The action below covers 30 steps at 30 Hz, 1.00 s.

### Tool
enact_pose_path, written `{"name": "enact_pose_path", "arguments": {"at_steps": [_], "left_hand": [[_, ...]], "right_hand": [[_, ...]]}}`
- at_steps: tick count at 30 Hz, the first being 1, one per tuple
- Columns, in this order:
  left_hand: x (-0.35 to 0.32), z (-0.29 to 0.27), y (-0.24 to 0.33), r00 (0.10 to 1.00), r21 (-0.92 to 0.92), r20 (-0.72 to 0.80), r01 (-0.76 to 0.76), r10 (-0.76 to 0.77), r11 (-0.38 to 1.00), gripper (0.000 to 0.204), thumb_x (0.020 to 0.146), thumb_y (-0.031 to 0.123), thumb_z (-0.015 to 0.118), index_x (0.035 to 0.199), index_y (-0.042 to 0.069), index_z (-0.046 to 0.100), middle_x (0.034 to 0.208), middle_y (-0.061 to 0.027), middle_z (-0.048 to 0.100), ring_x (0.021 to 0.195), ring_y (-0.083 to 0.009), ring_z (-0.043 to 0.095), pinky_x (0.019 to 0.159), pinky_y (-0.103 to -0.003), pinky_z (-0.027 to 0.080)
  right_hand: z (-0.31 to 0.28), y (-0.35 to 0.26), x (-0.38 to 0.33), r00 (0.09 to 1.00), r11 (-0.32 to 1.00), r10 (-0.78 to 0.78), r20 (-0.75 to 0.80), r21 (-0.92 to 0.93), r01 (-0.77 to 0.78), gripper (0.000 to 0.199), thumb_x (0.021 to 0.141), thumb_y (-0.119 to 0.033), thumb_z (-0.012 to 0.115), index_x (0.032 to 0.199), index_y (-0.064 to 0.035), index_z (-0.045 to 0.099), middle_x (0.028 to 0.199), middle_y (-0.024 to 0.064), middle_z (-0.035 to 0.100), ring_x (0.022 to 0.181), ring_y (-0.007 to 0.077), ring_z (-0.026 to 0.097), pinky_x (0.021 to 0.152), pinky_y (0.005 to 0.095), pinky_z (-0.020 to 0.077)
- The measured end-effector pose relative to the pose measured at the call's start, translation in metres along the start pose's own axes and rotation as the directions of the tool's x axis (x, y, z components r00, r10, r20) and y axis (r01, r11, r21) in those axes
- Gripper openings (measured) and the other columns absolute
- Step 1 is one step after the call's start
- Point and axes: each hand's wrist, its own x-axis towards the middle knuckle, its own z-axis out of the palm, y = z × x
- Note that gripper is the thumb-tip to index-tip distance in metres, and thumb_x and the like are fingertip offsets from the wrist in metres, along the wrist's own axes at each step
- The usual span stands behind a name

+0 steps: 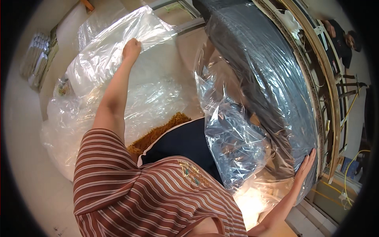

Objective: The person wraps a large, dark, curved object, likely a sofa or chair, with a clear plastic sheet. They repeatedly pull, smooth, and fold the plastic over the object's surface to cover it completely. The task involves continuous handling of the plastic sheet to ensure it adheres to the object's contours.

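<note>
My left hand (132,50) is closed on a large sheet of clear plastic film (114,35), its arm stretched out toward the far left. The film spreads in loose, shiny folds across the left side. On the right lies a long dark grey piece (260,51) covered in clear plastic, crumpled and loose along its near side (237,146). My right hand (306,164) lies with straight fingers against the plastic at the near right edge of this piece. Nothing shows in its grip.
A wooden frame (329,79) runs along the right, with yellow cords (351,108) beyond it. Another person (341,43) is at the far right. Wrapped bundles (37,59) stand at the far left. A brown shaggy edge (162,132) shows just in front of my body.
</note>
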Motion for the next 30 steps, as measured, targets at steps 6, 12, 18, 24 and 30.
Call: {"name": "enact_pose_path", "arguments": {"at_steps": [6, 12, 18, 24, 30], "left_hand": [[-0.001, -0.023, -0.031, 0.998, -0.115, -0.014, 0.067, -0.069, 0.991, 0.032, 0.083, 0.034, 0.055, 0.093, 0.005, 0.064, 0.095, -0.0171, 0.066, 0.093, -0.0332, 0.062, 0.08, -0.043, 0.047], [-0.014, -0.018, 0.028, 0.994, 0.031, -0.006, 0.107, -0.107, 0.994, 0.038, 0.086, 0.038, 0.055, 0.096, 0.003, 0.065, 0.092, -0.0168, 0.067, 0.092, -0.0296, 0.063, 0.08, -0.041, 0.047], [-0.027, -0.017, -0.004, 0.994, -0.935, -0.06, -0.026, -0.086, 0.354, 0.015, 0.089, 0.017, 0.057, 0.093, 0.003, 0.061, 0.092, -0.0059, 0.062, 0.085, -0.0162, 0.06, 0.075, -0.029, 0.048], [-0.12, -0.062, 0.037, 0.972, -0.971, 0.233, 0.235, -0.04, 0.049, 0.017, 0.094, 0.027, 0.054, 0.099, 0.01, 0.054, 0.077, 0.0007, 0.048, 0.062, -0.0066, 0.045, 0.05, -0.024, 0.035], [-0.287, -0.166, 0.163, 0.484, -0.848, 0.463, 0.486, 0.742, 0.212, 0.017, 0.097, 0.024, 0.052, 0.095, 0.007, 0.051, 0.084, 0.0019, 0.046, 0.082, -0.0087, 0.046, 0.07, -0.027, 0.042]], "right_hand": [[-0.004, -0.018, 0.017, 0.996, 0.991, 0.055, -0.064, 0.125, -0.047, 0.049, 0.102, -0.032, 0.033, 0.14, -0.0009, 0.037, 0.146, 0.0189, 0.033, 0.137, 0.0308, 0.028, 0.111, 0.0389, 0.0217], [-0.003, -0.127, 0.059, 0.98, 0.976, -0.124, -0.157, 0.161, 0.149, 0.05, 0.102, -0.036, 0.03, 0.14, -0.0045, 0.038, 0.147, 0.0154, 0.031, 0.138, 0.0294, 0.026, 0.111, 0.0401, 0.0237], [-0.012, -0.235, 0.063, 0.958, 0.948, -0.241, -0.153, 0.172, 0.266, 0.048, 0.101, -0.034, 0.03, 0.136, -0.0049, 0.045, 0.143, 0.0143, 0.039, 0.138, 0.0274, 0.028, 0.112, 0.0412, 0.0207], [0.03, -0.334, 0.054, 0.93, 0.748, -0.368, -0.01, 0.59, 0.302, 0.044, 0.099, -0.033, 0.034, 0.124, -0.0038, 0.055, 0.135, 0.0139, 0.047, 0.127, 0.028, 0.043, 0.106, 0.0408, 0.0306], [0.118, -0.453, 0.039, 0.669, 0.47, -0.462, 0.582, 0.8, -0.372, 0.057, 0.093, -0.033, 0.053, 0.139, -0.003, 0.038, 0.137, 0.0094, 0.044, 0.117, 0.0198, 0.051, 0.095, 0.0336, 0.0412]]}}
